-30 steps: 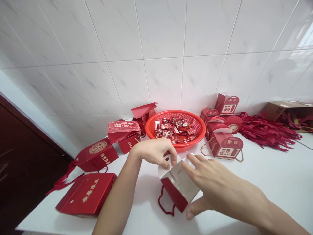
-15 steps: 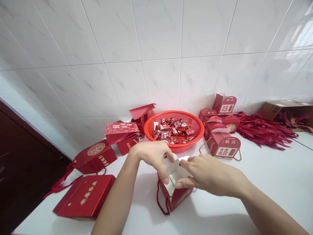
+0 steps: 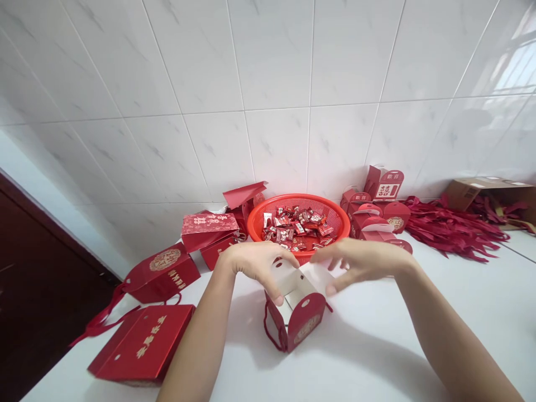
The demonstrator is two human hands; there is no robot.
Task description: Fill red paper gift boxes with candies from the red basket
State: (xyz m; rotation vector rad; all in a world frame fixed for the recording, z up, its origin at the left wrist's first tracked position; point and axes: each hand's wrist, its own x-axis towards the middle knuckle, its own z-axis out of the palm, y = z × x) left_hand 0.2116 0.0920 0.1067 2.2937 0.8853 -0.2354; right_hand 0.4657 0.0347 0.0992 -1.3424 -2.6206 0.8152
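Observation:
In front of me on the white table stands a small red gift box [image 3: 307, 321], upright, its top unfolded and its white inside showing. Dark red cord hangs at its left side. My left hand [image 3: 253, 268] is curved over the box's left side, thumb at the rim and fingers near the back flap; thumb and fingers are apart. It hides the left part of the box. Over the right side flap [image 3: 320, 276] hovers my right hand [image 3: 364, 259], fingers loosely bent and spread. Inside the box I see only its white walls and bottom.
Behind the box, a red plastic basket [image 3: 253, 226] holds many wrapped candies [image 3: 299, 223]. Red boxes [image 3: 148, 340] stand at left, smaller red boxes [image 3: 387, 184] at right. Farther right lie a heap of red ribbons [image 3: 452, 229] and a cardboard box [image 3: 481, 187]. A tiled wall rises behind.
My right hand has let go of the box's front panel and moved up and right, away from it. The front panel now stands in plain view. My left hand has stayed nearly in place.

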